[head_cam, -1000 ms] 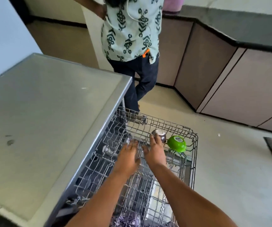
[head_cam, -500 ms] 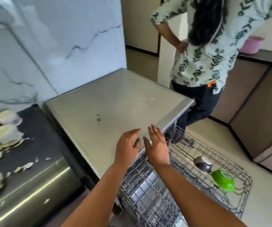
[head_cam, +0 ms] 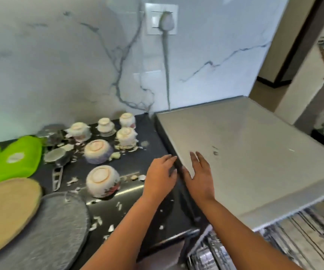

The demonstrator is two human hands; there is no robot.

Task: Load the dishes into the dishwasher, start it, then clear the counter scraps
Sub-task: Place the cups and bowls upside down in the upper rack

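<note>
Your left hand [head_cam: 162,175] and right hand [head_cam: 200,175] were flat, fingers straight, holding nothing. The nearest bowl [head_cam: 103,181] sat upside down on the counter [head_cam: 137,164], just left of your left fingers [head_cam: 170,158].

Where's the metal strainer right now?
In the head view the metal strainer lies on the dark counter at left, between the green container and an upturned bowl, handle toward the camera.

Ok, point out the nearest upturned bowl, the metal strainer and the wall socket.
nearest upturned bowl [head_cam: 102,181]: head view, on its upturned base ring.
metal strainer [head_cam: 57,155]: head view, on its round mesh cup.
wall socket [head_cam: 153,19]: head view, on its white faceplate.
</note>
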